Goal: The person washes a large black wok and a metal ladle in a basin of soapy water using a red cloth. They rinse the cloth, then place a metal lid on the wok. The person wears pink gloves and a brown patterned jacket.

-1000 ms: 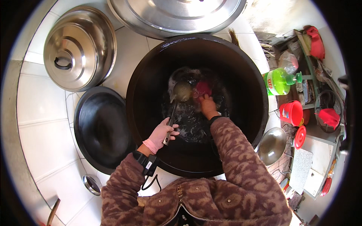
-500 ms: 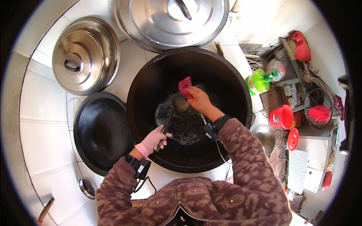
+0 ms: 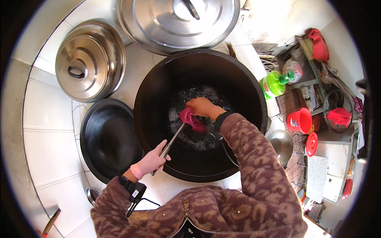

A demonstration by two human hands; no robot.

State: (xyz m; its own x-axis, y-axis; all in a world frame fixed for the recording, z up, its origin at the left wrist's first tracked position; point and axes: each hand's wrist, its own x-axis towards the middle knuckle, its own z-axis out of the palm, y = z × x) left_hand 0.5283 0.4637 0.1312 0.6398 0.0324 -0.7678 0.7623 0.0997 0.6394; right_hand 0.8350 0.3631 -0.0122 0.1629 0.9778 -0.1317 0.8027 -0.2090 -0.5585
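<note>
My left hand (image 3: pixel 147 163), in a pink glove, is closed round the handle of a ladle (image 3: pixel 174 139) at the near left rim of a big black wok (image 3: pixel 158 85). Bare, my right hand (image 3: pixel 205 108) grips a dark red cloth (image 3: pixel 193 120) and presses it against the far end of the ladle. The cloth and hand hide the ladle's bowl. Below them, foamy water (image 3: pixel 198 144) lies in the bottom of the wok.
Left of the wok sit a smaller black wok (image 3: pixel 109 139) and a stacked steel lid (image 3: pixel 85 67). A large steel lid (image 3: pixel 158 23) leans behind. To the right stand a green bottle (image 3: pixel 274 85), a red bucket (image 3: pixel 299 120) and a metal bowl (image 3: pixel 281 146).
My right hand has come nearer and down with the cloth, onto the ladle, covering its bowl. My left hand has shifted left and nearer with the handle.
</note>
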